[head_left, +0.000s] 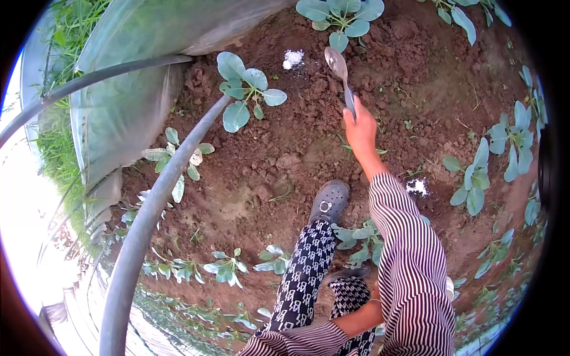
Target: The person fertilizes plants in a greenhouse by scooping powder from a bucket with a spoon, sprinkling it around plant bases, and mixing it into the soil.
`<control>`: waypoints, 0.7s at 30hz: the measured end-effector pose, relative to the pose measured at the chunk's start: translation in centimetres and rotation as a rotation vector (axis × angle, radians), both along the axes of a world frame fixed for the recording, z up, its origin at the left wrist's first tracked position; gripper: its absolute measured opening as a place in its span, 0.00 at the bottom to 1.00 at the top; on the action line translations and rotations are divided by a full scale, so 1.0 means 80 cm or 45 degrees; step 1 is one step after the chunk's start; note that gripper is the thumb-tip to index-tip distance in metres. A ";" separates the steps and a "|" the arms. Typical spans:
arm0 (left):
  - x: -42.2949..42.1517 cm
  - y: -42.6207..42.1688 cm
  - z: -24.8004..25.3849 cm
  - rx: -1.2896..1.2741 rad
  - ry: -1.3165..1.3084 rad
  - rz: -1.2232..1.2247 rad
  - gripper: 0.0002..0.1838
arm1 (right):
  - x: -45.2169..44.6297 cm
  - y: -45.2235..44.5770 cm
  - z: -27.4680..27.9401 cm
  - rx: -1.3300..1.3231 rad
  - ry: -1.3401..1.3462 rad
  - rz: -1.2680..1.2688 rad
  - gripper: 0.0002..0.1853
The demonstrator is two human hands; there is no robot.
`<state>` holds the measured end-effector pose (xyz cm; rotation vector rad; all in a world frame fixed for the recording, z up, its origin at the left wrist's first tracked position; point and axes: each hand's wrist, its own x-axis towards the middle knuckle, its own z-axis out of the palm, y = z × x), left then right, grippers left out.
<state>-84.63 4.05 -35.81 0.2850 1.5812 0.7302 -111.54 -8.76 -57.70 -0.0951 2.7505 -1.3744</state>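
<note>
My right hand (362, 132) is closed around the handle of a metal spoon (338, 65), held out over the brown soil. A trace of white seems to lie in the spoon's bowl. To its left, a small heap of white granules (293, 59) sits on the soil between two leafy seedlings, the nearer one (252, 89) beside a grey pipe and the other (344, 21) at the top edge. A second white heap (417, 187) lies right of my right forearm. My left forearm (360, 318) crosses low in view; its hand and fingers are hidden behind my right sleeve.
A long grey pipe (157, 213) slants across the left, near another curved pipe (113, 74) and plastic sheeting (133, 89). My shoe (330, 200) stands on the soil near a seedling (362, 240). More seedlings (475, 178) grow at right. A white rim (450, 289) shows beside my right sleeve.
</note>
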 end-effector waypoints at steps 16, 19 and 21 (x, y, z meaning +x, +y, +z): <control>-0.031 -0.034 0.004 0.074 0.022 0.067 0.18 | -0.075 0.050 -0.046 0.668 -0.193 0.908 0.23; -0.052 -0.050 0.008 0.137 -0.027 0.112 0.20 | -0.084 0.019 -0.059 0.650 -0.213 0.752 0.21; -0.055 -0.053 0.000 0.117 -0.013 0.115 0.20 | -0.097 -0.012 -0.066 0.438 -0.193 0.669 0.20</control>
